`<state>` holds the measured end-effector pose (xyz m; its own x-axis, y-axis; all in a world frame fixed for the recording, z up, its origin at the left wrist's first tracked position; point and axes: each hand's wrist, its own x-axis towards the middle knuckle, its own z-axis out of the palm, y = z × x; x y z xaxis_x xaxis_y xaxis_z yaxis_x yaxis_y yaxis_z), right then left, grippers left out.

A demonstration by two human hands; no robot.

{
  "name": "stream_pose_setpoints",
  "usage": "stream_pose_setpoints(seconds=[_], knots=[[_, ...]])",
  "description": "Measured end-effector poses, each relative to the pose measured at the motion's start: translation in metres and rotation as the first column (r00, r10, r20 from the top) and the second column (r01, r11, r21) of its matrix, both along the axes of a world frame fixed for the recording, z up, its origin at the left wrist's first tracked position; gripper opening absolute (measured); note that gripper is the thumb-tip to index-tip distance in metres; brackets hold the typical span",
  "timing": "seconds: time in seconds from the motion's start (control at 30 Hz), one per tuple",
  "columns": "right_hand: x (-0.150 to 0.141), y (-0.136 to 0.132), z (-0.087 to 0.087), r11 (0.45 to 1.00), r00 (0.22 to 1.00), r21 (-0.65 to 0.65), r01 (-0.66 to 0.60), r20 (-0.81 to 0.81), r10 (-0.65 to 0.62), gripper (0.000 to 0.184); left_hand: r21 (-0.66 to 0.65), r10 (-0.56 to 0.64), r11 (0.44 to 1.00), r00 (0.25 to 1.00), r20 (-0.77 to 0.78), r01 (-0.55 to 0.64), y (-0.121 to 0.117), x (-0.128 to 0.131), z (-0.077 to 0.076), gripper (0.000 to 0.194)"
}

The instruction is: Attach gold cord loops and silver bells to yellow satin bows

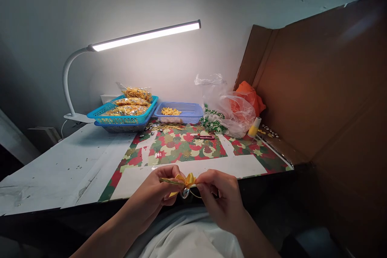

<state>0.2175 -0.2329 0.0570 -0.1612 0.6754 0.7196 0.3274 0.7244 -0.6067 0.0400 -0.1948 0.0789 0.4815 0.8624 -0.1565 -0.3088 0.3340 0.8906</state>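
Close to my body, just off the table's front edge, my left hand (163,185) pinches a yellow ribbon bow (190,179) between thumb and fingers. Gold cord (171,181) lies across that hand and sticks out to the left. A shiny silver bell (185,193) hangs right under the bow. At the bow's right side, my right hand (222,195) is closed, with thumb and forefinger pinched on thin gold cord. A loop of this cord curves below the fingertips. The exact pinch point is partly hidden by the fingers.
Behind stand a blue basket (121,119) with bagged gold pieces and a purple basket (193,119) with small yellow bows. Thread snips (204,137), plastic bags (229,109) and a yellow-and-white bottle (254,127) lie rightward. A lamp (148,37) shines above; cardboard (326,72) walls the right.
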Motion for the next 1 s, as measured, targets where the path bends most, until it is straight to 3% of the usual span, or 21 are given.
stream_pose_setpoints(seconds=[0.37, 0.6, 0.77, 1.0], knots=[[0.000, -0.002, 0.006, 0.998, 0.999, 0.057, 0.018, 0.041, -0.021, 0.010, -0.012, -0.026, 1.000, 0.999, 0.044, 0.027, 0.000, 0.001, -0.005, 0.036], [0.005, -0.005, 0.014, 0.995, 0.986, 0.095, 0.031, 0.159, -0.046, 0.011, 0.000, -0.009, 1.000, 1.000, 0.016, 0.009, 0.001, -0.001, -0.003, 0.032], [0.005, -0.007, 0.020, 0.981, 0.967, 0.191, 0.029, 0.242, -0.076, 0.015, 0.010, -0.001, 1.000, 1.000, 0.008, 0.001, 0.003, -0.001, -0.007, 0.037], [0.003, -0.006, 0.018, 0.976, 0.957, 0.215, 0.043, 0.273, -0.102, 0.015, 0.032, -0.003, 0.999, 1.000, 0.022, 0.002, 0.002, 0.000, -0.009, 0.040]])
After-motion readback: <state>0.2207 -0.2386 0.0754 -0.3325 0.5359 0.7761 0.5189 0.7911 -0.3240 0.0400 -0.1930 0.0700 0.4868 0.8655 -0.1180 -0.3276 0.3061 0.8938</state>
